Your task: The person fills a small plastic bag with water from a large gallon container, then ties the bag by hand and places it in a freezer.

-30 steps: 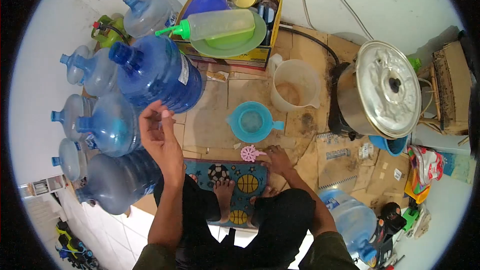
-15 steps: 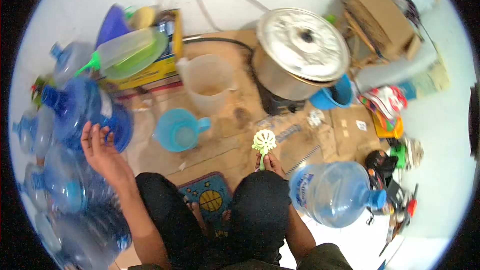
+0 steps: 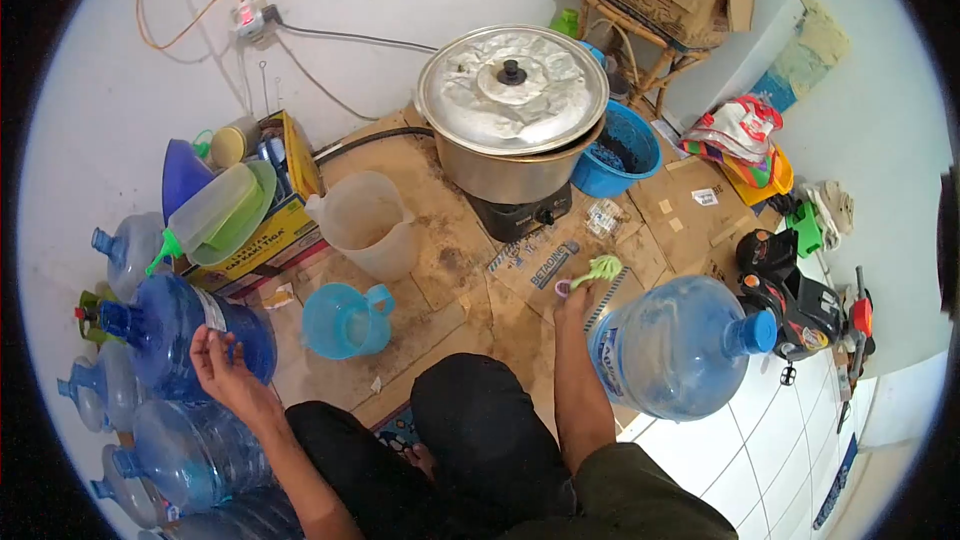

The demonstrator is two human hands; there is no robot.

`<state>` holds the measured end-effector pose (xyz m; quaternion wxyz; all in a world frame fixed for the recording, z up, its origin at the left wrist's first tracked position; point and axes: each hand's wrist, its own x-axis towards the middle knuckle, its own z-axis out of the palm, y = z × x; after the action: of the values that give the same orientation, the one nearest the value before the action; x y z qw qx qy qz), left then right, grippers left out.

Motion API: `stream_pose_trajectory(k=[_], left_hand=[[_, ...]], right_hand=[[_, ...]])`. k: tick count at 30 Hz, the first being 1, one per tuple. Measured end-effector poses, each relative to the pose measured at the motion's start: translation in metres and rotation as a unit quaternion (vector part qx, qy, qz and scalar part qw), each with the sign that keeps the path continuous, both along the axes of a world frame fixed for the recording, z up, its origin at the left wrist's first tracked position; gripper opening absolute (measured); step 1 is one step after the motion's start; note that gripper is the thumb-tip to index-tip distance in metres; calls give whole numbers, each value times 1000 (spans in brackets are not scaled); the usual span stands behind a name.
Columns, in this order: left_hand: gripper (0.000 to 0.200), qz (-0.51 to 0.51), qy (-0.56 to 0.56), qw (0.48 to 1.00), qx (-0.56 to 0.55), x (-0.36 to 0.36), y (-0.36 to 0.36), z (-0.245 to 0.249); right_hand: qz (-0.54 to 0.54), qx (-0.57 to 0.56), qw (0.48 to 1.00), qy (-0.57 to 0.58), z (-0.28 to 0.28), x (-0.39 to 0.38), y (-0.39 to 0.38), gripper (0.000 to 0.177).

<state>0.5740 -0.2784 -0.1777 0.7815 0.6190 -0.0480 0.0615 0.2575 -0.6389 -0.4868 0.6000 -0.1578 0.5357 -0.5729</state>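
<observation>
The cardboard floor cover [image 3: 440, 328] is running from the yellow-sided box [image 3: 268, 252] to the large clear-blue bottle [image 3: 668, 355] on the right, its edge meeting white tiles [image 3: 775, 440] beyond that bottle. Bare cardboard is lying between the small blue jug [image 3: 338, 322] and the right hand [image 3: 572, 306], while the person's dark-clad knees [image 3: 472, 395] are filling the near side. The right hand is reaching low over the cardboard, its fingers pinching the pale-green piece [image 3: 604, 267], which is sitting just beside the large bottle; a pink loop [image 3: 563, 287] is showing at the same hand. The left hand [image 3: 240, 380] is hovering by the dark-blue bottle [image 3: 170, 335], its fingers loosely curled and slightly spread; whether they are touching the bottle, one cannot tell. Ahead, the broad pot [image 3: 505, 172] is standing on a black burner [image 3: 520, 218], with a blue bucket [image 3: 612, 180] beside it and a cloudy pitcher [image 3: 368, 228] to its left. The round metal lid [image 3: 560, 90] is shining, crumpled-looking around a black knob [image 3: 511, 72]; the cardboard is showing brown stains, and the bottles are curving in ribbed, see-through plastic.
</observation>
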Motion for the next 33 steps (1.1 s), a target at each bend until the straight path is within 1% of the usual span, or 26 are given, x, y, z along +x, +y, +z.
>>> stream_pose_trajectory(k=[2, 4, 5, 6, 7, 8, 9, 10, 11, 12, 13, 14, 15, 16, 17, 18, 20, 21, 23, 24, 25, 26, 28, 30, 32, 33], left_hand=[[25, 22, -10, 999, 35, 0, 6, 4], [24, 13, -25, 998, 52, 7, 11, 0], [23, 13, -46, 996, 69, 7, 3, 0], [23, -10, -39, 997, 62, 1, -13, 6], [22, -57, -68, 991, 99, -8, -31, 15], [21, -100, -97, 981, 136, -20, -48, 27], [16, -174, -118, 965, 158, -34, -72, 42], [16, -269, -158, 930, 196, -48, -96, 58], [16, -359, -196, 883, 231, -63, -120, 72], [16, -430, -226, 839, 245, -81, -144, 84], [16, -503, -254, 785, 258, -100, -168, 94], [19, -566, -316, 717, 256, -117, -193, 103], [22, -621, -375, 641, 251, -134, -216, 110], [21, -673, -380, 598, 211, -155, -235, 112], [21, -721, -382, 552, 172, -176, -251, 110], [21, -704, -434, 533, 180, -197, -265, 105], [21, -685, -487, 503, 200, -227, -282, 96], [22, -684, -509, 488, 190, -238, -291, 95], [23, -682, -540, 459, 181, -253, -311, 88], [24, -727, -500, 434, 181, -262, -325, 86], [24, -766, -463, 408, 181, -270, -341, 87], [24, -761, -480, 397, 180, -281, -351, 91], [26, -828, -342, 391, 211, -304, -355, 97], [29, -856, -235, 427, 173, -328, -344, 77], [28, -850, -287, 416, 147, -347, -330, 51], [30, -858, -185, 460, 136, -357, -313, 43]], right_hand=[[-110, -63, 992, 10, -48, -7, -32, 41], [35, 39, 999, 6, -52, 3, -4, 51], [66, -42, 952, 295, -68, 11, 26, 50], [94, -106, 818, 558, -76, 8, 44, 49], [76, -100, 814, 567, 17, -39, 91, 49], [324, -148, 909, 215, 135, -19, 122, 40], [319, -164, 906, 225, 220, -28, 152, 29], [315, -178, 902, 235, 276, -43, 173, 19], [251, -352, 808, 400, 305, -73, 180, 13], [176, -501, 656, 537, 326, -107, 182, 8], [61, -514, 677, 523, 343, -131, 177, 7], [-8, -379, 744, 550, 371, -151, 172, 7], [-49, -314, 717, 621, 399, -168, 150, 14], [-15, -356, 687, 634, 420, -176, 129, 23], [71, -284, 687, 665, 427, -189, 118, 32], [170, -271, 640, 699, 425, -208, 101, 45], [310, -40, 566, 763, 450, -189, 99, 57], [311, -41, 574, 756, 447, -184, 96, 57], [292, -59, 462, 836, 440, -183, 90, 59], [279, -57, 476, 832, 436, -188, 89, 59], [293, -94, 465, 830, 429, -194, 88, 57], [305, -131, 450, 829, 426, -199, 88, 55], [334, -169, 473, 798, 427, -205, 94, 48], [363, -196, 479, 775, 424, -213, 97, 45], [364, -228, 506, 748, 419, -219, 97, 48], [341, -262, 516, 741, 410, -222, 94, 50]])
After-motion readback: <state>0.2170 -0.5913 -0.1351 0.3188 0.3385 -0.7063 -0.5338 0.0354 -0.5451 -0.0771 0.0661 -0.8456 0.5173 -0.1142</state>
